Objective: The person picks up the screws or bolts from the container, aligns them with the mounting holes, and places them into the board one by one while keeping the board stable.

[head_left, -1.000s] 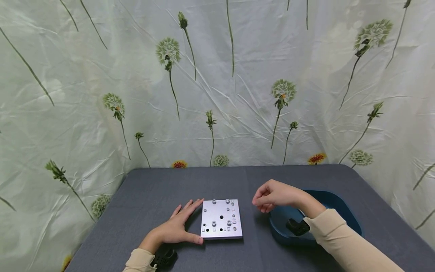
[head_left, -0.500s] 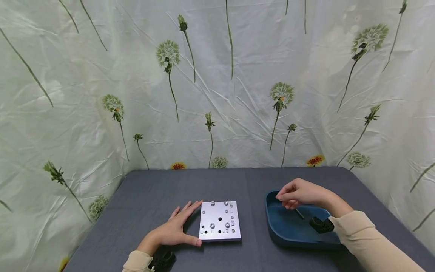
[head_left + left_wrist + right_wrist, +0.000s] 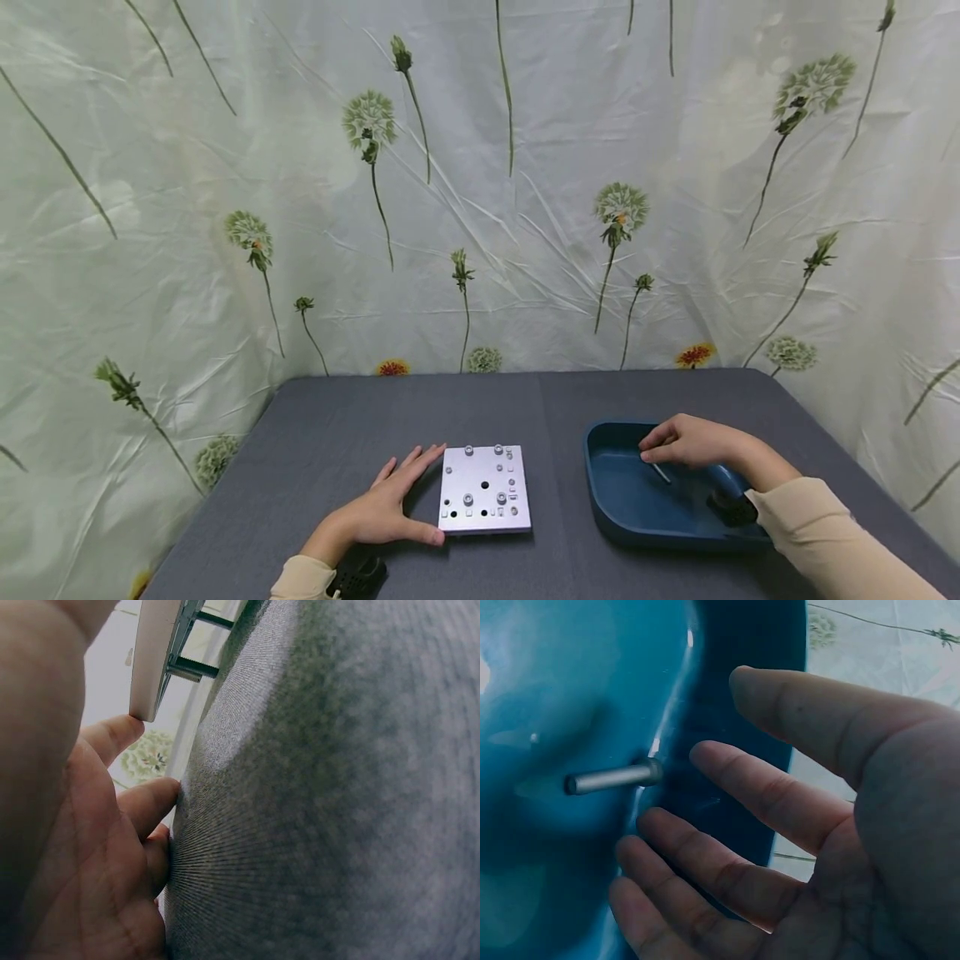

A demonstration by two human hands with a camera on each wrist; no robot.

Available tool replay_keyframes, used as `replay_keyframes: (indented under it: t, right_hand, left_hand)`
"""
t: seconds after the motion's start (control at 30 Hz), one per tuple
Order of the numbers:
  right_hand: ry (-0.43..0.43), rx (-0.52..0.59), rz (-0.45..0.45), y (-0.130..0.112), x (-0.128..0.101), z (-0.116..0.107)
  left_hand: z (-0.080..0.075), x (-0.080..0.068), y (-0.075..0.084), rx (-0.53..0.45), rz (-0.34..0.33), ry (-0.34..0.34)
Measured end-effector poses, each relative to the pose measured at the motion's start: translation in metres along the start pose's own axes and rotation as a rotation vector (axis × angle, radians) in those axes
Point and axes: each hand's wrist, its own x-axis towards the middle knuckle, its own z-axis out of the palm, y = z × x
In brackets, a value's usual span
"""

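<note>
Left hand: the left hand (image 3: 382,512) lies flat on the grey table (image 3: 337,442), fingers straight and relaxed, gripping nothing; the thumb and forefinger rest against the left edge of the metal plate (image 3: 484,490). The left wrist view shows the fingertips on the cloth-textured tabletop and little else.

Metal plate: a square, silver-grey block with several dark holes and a few small bolts (image 3: 468,451) standing upright in it. It sits flat near the table's front edge, between the two hands.

Right hand: the right hand (image 3: 690,442) is over the blue tray (image 3: 600,483), well apart from the plate. In the right wrist view the fingers (image 3: 780,802) are spread and loosely bent, unclenched, with nothing grasped.

Metal pin: a short silver pin (image 3: 611,779) lies on the tray floor just beyond the fingertips of the right hand; I cannot tell whether a fingertip touches its end. From the head view it shows as a thin pale stick (image 3: 661,473) below the hand.

Blue tray: a dark blue, rounded plastic tray on the right of the table.

Sleeves: both arms wear beige sleeves (image 3: 825,533), each with a black wrist-mounted device (image 3: 731,507).

Backdrop: a crumpled pale cloth (image 3: 480,183) printed with dandelions and a few orange flowers hangs behind the table.

Writing: no brand, label or lettering can be read on anything.
</note>
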Motion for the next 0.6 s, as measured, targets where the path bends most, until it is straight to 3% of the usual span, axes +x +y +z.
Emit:
replay_keyframes:
  t: [0.17,0.3,0.6]
  right_hand:
    - [0.003,-0.048,-0.011,0.002,0.005,0.006]
    - [0.017,-0.036,0.032,0.002,0.006,0.009]
    - [0.031,0.079,0.083,0.002,0.007,0.017]
  left_hand:
    - [0.001,0.000,-0.002,0.009,0.003,0.006]
    - [0.001,0.002,-0.003,0.012,0.013,0.006]
    - [0.000,0.002,-0.002,0.006,0.009,-0.001]
